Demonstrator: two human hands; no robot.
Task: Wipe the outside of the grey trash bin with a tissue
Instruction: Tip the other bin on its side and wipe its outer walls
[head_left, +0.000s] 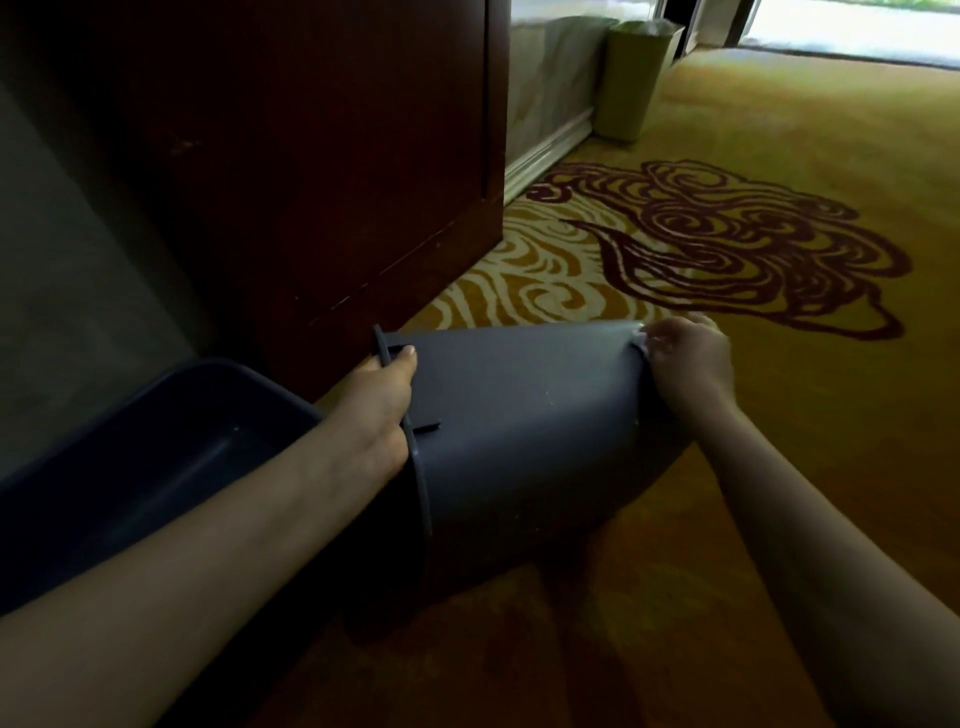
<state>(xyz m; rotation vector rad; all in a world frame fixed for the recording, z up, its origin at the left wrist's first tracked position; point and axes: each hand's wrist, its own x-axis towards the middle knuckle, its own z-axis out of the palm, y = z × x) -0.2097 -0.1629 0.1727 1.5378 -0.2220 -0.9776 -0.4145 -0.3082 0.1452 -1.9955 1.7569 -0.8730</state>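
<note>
Open carpet right and ahead — left side hemmed in.

Grey trash bin (519, 415) lies on its side on the carpet (779, 415); dark wooden cabinet (311, 156) stands just behind its rim, a dark blue tub (156, 441) close at left. Far ahead a green bin (631, 78) stands by the wall — well apart. Left hand (379, 410) occupies the rim, right hand (685, 364) the base.

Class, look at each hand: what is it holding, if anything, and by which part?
The left hand grips the grey trash bin by its open rim. The right hand presses a tissue against the bin's base edge.
</note>
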